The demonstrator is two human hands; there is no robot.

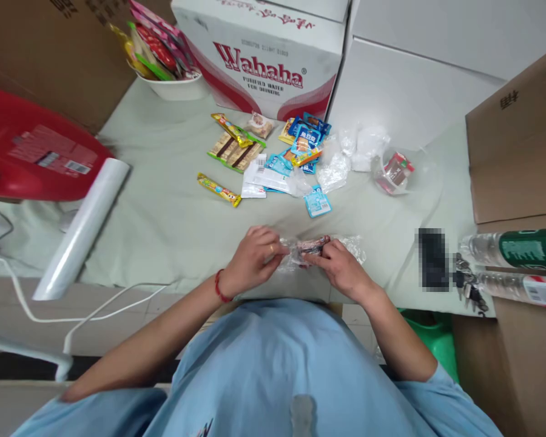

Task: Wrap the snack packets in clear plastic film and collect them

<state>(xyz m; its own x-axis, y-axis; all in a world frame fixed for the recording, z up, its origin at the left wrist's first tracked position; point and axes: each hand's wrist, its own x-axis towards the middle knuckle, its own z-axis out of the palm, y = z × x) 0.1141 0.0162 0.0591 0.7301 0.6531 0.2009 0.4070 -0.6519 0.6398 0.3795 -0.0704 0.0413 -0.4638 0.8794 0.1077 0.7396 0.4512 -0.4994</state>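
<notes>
Close to the table's front edge, my right hand is closed on a small dark red-brown snack packet. A sheet of clear plastic film lies under and around the packet. My left hand, with a ring and a red bracelet, pinches the film's left side between thumb and fingers. Beyond the hands lie a yellow snack stick, a light blue sachet and a pile of blue snack packets.
A white Wahaha carton stands at the back. A clear cup with a red packet, crumpled film, keys and plastic bottles are at right. On the left lie a film roll and a red container.
</notes>
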